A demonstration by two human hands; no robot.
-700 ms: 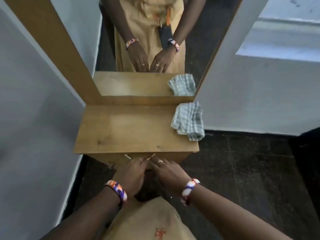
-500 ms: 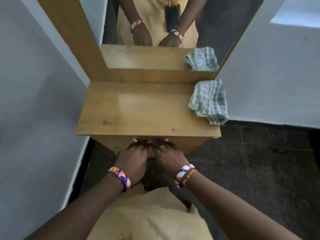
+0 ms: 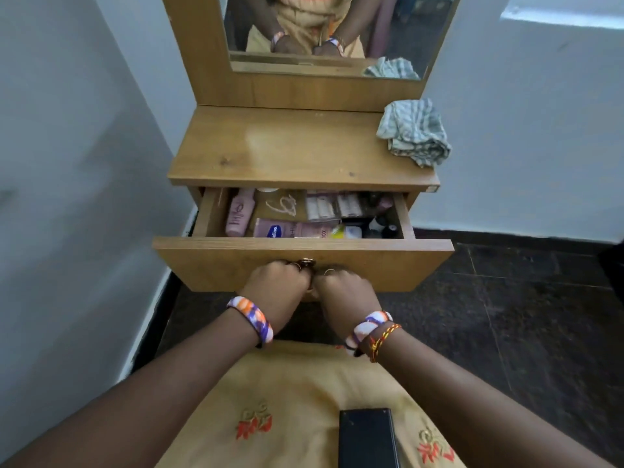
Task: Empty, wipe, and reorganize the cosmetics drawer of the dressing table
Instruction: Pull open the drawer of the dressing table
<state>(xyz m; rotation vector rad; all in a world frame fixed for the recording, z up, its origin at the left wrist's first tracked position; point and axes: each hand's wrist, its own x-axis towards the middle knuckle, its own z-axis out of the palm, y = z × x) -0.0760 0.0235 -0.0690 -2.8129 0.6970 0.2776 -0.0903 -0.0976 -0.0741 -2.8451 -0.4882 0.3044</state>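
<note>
Standing pulled out beneath the wooden surface (image 3: 290, 153), the cosmetics-filled wooden drawer (image 3: 304, 258) has its small brass knob (image 3: 306, 263) gripped by curled left hand (image 3: 277, 292) and right hand (image 3: 344, 295), a checked cloth (image 3: 414, 131) above.

The wooden drawer (image 3: 236, 261) stands pulled open under the tabletop, crowded with pink bottles (image 3: 240, 212) and small cosmetics

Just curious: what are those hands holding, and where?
Both hands, left hand and right hand, grip the wooden drawer by its front brass knob.
</note>
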